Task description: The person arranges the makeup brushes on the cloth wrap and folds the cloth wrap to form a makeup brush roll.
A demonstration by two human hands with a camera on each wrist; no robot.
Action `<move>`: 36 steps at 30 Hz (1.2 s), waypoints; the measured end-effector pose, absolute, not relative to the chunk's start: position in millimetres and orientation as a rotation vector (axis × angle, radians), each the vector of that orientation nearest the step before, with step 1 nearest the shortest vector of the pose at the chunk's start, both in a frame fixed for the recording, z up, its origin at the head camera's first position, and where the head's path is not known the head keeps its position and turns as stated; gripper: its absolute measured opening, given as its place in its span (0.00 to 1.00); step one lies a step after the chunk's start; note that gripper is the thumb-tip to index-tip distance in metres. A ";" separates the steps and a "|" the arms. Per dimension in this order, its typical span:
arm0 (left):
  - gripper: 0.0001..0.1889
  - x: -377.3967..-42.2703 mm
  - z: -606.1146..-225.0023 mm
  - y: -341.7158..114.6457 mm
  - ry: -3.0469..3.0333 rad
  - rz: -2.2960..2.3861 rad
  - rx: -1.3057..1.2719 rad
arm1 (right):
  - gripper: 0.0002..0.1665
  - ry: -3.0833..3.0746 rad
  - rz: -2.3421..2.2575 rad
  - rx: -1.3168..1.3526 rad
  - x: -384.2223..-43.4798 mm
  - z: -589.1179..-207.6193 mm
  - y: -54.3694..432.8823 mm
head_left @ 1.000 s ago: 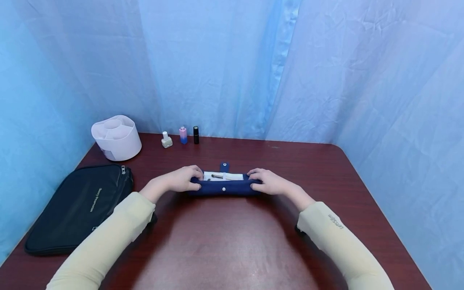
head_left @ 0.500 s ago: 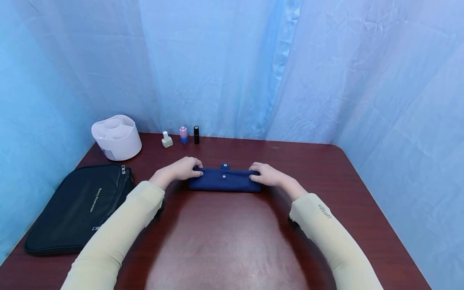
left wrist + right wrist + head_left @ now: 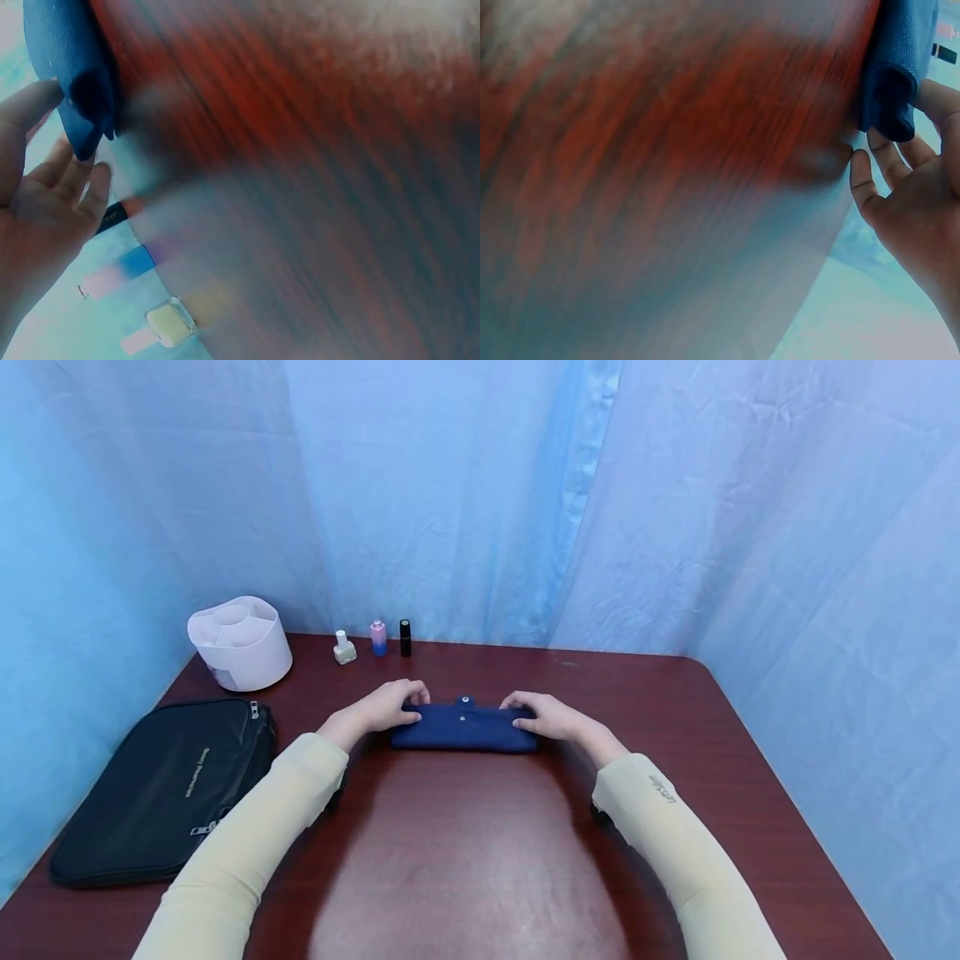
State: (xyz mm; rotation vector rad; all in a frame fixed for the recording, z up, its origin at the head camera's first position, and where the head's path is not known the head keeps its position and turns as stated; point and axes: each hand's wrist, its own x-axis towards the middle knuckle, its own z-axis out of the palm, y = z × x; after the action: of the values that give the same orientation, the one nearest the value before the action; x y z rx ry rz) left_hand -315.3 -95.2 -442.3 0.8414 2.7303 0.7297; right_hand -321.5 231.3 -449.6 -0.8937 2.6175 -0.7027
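Note:
A navy blue fabric roll pouch (image 3: 463,731) lies folded across the middle of the table, with a snap on its near face and a small snap tab (image 3: 466,701) sticking out at the back. Its inside is covered. My left hand (image 3: 385,706) grips the left end, thumb on the near side and fingers behind. At the right end my right hand (image 3: 551,717) holds it the same way. Both wrist views show the rolled ends of the pouch (image 3: 69,60) between thumb and fingers.
A black zipped case (image 3: 161,789) lies on the left of the table. Behind it stands a white divided organizer (image 3: 251,652). A nail polish bottle (image 3: 345,650), a pink-and-blue bottle (image 3: 378,639) and a black tube (image 3: 406,638) stand along the back edge, before blue curtains (image 3: 450,502).
The near part of the pouch has been folded back over the white inside and the slim tool in it. Both hands have moved slightly away from me, toward the back.

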 end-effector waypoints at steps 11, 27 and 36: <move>0.12 -280.2 -435.6 -81.7 2.858 0.528 1.174 | 0.16 2.623 -0.605 -0.937 -307.6 -448.4 245.0; 0.27 -251.4 -439.2 -80.0 2.705 0.532 1.098 | 0.17 2.777 -0.464 -0.836 -295.8 -438.1 209.8; 0.27 -255.4 -442.4 -79.8 2.676 0.550 1.068 | 0.25 2.658 -0.561 -0.702 -309.7 -436.2 182.0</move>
State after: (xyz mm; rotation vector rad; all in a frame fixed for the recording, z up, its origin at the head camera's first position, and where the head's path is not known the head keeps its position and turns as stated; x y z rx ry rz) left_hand -255.4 -79.8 -442.4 1.0680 2.6757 0.5497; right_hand -309.7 182.0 -436.2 -0.7016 2.6576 -0.5614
